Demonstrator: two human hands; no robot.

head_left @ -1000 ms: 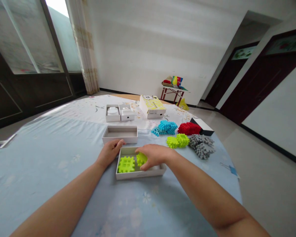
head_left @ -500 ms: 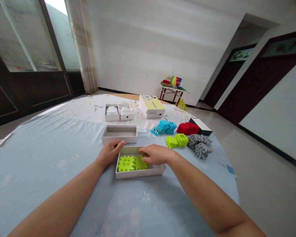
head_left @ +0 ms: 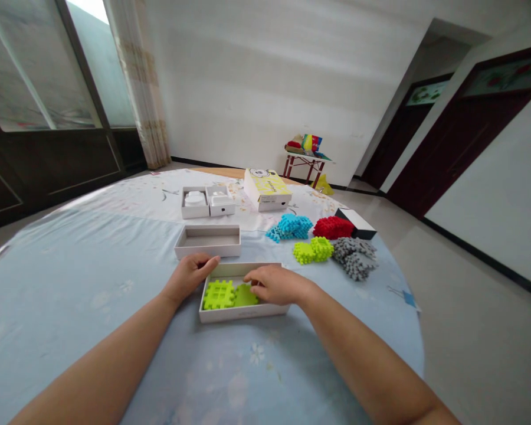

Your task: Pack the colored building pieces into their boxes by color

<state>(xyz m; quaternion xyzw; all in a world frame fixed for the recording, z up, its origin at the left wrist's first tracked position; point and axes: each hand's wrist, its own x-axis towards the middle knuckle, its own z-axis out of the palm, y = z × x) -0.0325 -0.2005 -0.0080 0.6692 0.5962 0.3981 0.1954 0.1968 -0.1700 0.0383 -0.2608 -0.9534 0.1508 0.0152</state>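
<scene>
Lime-green toothed square (head_left: 219,294) with a window-like grid lies inside the near white tray (head_left: 243,315), left half; second lime-green square (head_left: 245,295) sits right beside it, same tray. Right hand (head_left: 277,283) reaches into the tray, fingers bent at the second square; its grip is partly hidden, can't say if pinching or just touching. Left hand (head_left: 190,277) at the tray's far left corner, fingers curled, thumb out toward the rim; no way to see whether that grip holds the rim or only rests there.

Writing: yellow-and-white carton (head_left: 268,190) at the back has a cartoon face, a line of dark lettering on the lid, too blurred to spell, plus a printed strip and small dark logo on the near side. Small white box (head_left: 221,203) carries a dark mark on its front, unreadable. Near tray's front wall has faint print, not legible. Coloured packet (head_left: 312,142) on the side table (head_left: 308,158): lettering unreadable.

Also on the cloth-covered desk (head_left: 256,378): second white tray (head_left: 207,250) behind the first, blue pile (head_left: 294,226), red pile (head_left: 333,227), lime pile (head_left: 313,250), grey pile (head_left: 356,257).
</scene>
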